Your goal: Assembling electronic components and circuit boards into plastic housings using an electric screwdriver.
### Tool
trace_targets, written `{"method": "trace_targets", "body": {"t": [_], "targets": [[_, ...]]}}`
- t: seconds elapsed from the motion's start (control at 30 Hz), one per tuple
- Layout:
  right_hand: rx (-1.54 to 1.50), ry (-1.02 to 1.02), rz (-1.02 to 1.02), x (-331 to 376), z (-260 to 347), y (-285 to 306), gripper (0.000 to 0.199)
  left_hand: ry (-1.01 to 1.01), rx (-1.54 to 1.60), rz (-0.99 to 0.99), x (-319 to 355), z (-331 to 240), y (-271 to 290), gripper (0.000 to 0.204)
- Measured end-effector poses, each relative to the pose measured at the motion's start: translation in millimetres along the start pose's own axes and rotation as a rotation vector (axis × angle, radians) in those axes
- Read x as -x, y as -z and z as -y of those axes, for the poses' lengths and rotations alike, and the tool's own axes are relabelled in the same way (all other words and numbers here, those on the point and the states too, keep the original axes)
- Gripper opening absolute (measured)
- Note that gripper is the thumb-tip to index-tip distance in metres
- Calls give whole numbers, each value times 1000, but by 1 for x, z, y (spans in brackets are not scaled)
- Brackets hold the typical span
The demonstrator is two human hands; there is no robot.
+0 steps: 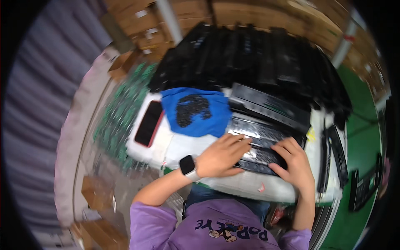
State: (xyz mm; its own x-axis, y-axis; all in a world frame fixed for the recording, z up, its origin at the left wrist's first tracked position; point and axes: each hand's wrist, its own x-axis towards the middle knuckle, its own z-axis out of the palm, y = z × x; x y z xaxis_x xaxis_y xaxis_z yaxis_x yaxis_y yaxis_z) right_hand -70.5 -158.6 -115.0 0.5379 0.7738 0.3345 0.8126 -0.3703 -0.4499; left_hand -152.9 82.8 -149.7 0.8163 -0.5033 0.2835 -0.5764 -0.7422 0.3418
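Note:
A long black plastic panel (261,156) with a row of round shapes lies near the front of the white-topped table. My left hand (223,156) grips its left end, thumb low and fingers reaching over the top. Around the right end curl the fingers and thumb of my right hand (293,162). Just beyond is another glossy dark panel (260,130), close to my fingertips. Farther back rests a grey-black panel (268,106) with a slot and buttons. Motion blur hides the finer detail.
A blue cloth (166,104) with a black patch and a red-edged phone (149,123) lie left. Many black panels (250,58) are piled at the back. Dark strips (324,162) lie along the right edge. Clear-and-green plastic wrapping (123,112) stands left, with cardboard boxes (98,193) below.

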Motion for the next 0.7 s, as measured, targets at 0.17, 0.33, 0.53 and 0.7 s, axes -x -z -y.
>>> {"method": "trace_targets", "body": {"t": [0.17, 0.33, 0.53, 0.7], "targets": [[-139, -28, 59, -7, 11, -4, 22, 85, 267, -280, 35, -13, 20, 56], [-28, -70, 9, -5, 14, -5, 18, 431, -137, -876, 123, 39, 82, 31], [21, 0, -157, -10, 66, -7, 13, 1204, -566, -469, 347, 64, 101, 57], [-246, 253, -38, -33, 130, -58, 12, 1696, -443, 105, 419, 27, 80, 47]]}}
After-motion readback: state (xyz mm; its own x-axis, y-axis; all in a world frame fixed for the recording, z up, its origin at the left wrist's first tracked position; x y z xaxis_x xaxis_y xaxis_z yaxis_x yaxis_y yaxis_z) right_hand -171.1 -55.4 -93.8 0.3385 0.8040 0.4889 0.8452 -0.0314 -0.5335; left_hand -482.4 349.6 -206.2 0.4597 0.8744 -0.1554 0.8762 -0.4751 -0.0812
